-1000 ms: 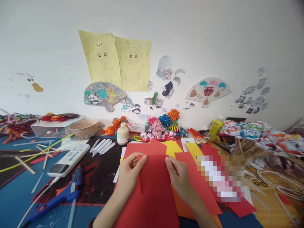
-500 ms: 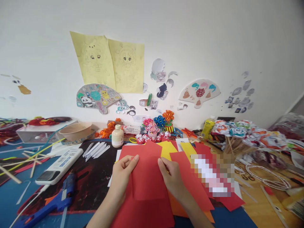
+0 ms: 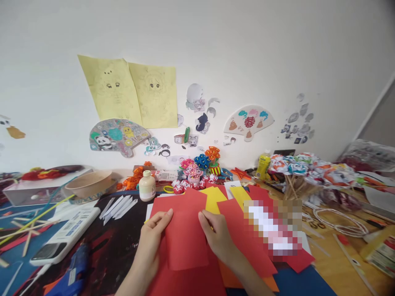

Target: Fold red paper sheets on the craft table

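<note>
A piece of red paper [image 3: 187,242] is held up in front of me between both hands. My left hand [image 3: 153,230] pinches its left edge, thumb on the near face. Its right edge is gripped by my right hand [image 3: 217,232], with the fingers curled behind. Beneath lies a larger red sheet [image 3: 191,283]. Right of my hands are another red sheet [image 3: 243,238], yellow paper [image 3: 214,197] and orange paper [image 3: 230,279], overlapping one another.
On the left are a glue gun [image 3: 72,271], a white power strip [image 3: 66,234], wooden sticks [image 3: 29,236] and white paper strips [image 3: 119,207]. Behind the paper stand a cream bottle [image 3: 147,187] and pipe-cleaner flowers [image 3: 202,162]. A pixelated patch hides part of the right side.
The camera view has turned slightly right and up, so the wall items sit lower and further left. Both hands keep their hold on the red paper.
</note>
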A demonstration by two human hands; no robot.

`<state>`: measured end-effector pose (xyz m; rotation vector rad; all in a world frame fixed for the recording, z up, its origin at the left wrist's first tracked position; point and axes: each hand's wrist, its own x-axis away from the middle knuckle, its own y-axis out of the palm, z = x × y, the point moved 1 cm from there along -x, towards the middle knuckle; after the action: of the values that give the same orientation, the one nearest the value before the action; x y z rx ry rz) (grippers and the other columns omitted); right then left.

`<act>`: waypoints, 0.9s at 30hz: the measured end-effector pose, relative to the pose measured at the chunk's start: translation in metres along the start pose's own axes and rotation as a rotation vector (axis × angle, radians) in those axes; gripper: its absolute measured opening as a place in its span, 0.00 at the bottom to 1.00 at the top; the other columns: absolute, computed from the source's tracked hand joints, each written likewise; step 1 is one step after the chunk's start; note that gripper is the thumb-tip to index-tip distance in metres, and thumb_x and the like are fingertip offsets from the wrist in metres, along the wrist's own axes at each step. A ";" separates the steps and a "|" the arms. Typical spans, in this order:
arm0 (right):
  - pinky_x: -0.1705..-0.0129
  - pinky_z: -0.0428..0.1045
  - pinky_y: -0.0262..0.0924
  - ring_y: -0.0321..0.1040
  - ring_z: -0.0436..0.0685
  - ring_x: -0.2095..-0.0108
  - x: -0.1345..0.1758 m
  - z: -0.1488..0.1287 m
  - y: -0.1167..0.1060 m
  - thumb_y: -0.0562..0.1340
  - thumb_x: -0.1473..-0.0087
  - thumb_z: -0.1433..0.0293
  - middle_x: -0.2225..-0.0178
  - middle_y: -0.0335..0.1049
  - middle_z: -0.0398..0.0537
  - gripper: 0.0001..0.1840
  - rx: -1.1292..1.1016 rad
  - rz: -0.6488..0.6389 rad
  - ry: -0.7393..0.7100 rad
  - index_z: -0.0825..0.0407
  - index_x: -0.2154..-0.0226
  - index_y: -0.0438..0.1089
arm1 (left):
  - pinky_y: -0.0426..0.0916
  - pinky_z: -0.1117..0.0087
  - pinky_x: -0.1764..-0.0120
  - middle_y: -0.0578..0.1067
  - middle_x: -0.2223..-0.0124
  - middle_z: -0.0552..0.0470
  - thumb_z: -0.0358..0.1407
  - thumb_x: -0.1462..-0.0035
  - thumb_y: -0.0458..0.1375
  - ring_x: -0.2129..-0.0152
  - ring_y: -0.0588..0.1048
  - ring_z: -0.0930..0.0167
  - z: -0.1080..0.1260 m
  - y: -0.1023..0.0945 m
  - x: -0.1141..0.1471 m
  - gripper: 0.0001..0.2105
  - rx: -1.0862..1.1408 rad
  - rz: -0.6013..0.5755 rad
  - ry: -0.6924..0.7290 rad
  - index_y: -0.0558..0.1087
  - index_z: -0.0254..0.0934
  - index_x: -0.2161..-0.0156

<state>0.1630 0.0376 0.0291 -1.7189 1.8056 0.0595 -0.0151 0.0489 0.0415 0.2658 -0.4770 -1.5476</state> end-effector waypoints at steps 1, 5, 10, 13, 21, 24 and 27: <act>0.76 0.48 0.34 0.39 0.47 0.80 0.000 0.000 0.000 0.48 0.35 0.60 0.81 0.36 0.36 0.23 0.003 -0.004 0.003 0.50 0.79 0.41 | 0.64 0.76 0.71 0.73 0.75 0.55 0.41 0.60 0.70 0.77 0.70 0.75 0.000 0.000 0.000 0.14 -0.002 0.004 -0.003 0.73 0.34 0.75; 0.76 0.48 0.34 0.40 0.47 0.80 0.000 -0.002 -0.002 0.48 0.36 0.61 0.81 0.37 0.36 0.23 0.032 -0.003 -0.013 0.50 0.79 0.41 | 0.64 0.75 0.71 0.73 0.75 0.55 0.41 0.62 0.71 0.77 0.70 0.75 0.002 -0.001 -0.002 0.15 -0.013 0.014 -0.021 0.74 0.33 0.75; 0.76 0.48 0.34 0.40 0.47 0.80 0.001 -0.003 -0.005 0.49 0.36 0.62 0.82 0.37 0.35 0.23 0.023 0.007 -0.020 0.50 0.79 0.41 | 0.62 0.75 0.72 0.73 0.77 0.55 0.44 0.60 0.70 0.78 0.69 0.74 0.004 0.001 -0.001 0.16 -0.074 0.000 -0.043 0.73 0.33 0.76; 0.76 0.48 0.34 0.40 0.47 0.80 0.001 -0.003 -0.006 0.50 0.36 0.62 0.82 0.38 0.35 0.23 0.028 0.005 -0.019 0.50 0.79 0.42 | 0.61 0.75 0.72 0.71 0.77 0.55 0.45 0.58 0.69 0.78 0.68 0.74 0.003 0.000 0.000 0.16 -0.100 -0.006 0.018 0.73 0.33 0.76; 0.76 0.49 0.35 0.40 0.47 0.80 0.001 -0.003 -0.003 0.49 0.36 0.61 0.81 0.37 0.36 0.23 0.025 0.000 -0.015 0.50 0.79 0.41 | 0.58 0.76 0.72 0.70 0.76 0.57 0.44 0.54 0.67 0.79 0.64 0.77 0.001 -0.003 -0.003 0.15 -0.097 -0.010 0.137 0.71 0.34 0.76; 0.76 0.49 0.34 0.40 0.47 0.80 0.002 -0.003 -0.003 0.49 0.36 0.61 0.81 0.37 0.36 0.23 0.036 -0.006 -0.008 0.49 0.79 0.41 | 0.58 0.75 0.71 0.68 0.77 0.57 0.44 0.52 0.66 0.77 0.64 0.76 0.002 -0.003 -0.002 0.15 -0.076 -0.022 0.142 0.70 0.34 0.77; 0.77 0.49 0.35 0.40 0.47 0.80 0.003 -0.004 -0.003 0.49 0.36 0.61 0.81 0.38 0.36 0.23 0.028 -0.020 -0.001 0.50 0.79 0.42 | 0.57 0.75 0.71 0.67 0.77 0.58 0.43 0.51 0.66 0.77 0.63 0.77 0.004 -0.003 -0.001 0.16 -0.077 -0.016 0.162 0.68 0.34 0.78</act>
<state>0.1640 0.0325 0.0318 -1.7168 1.7794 0.0263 -0.0193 0.0502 0.0438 0.3332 -0.2883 -1.5425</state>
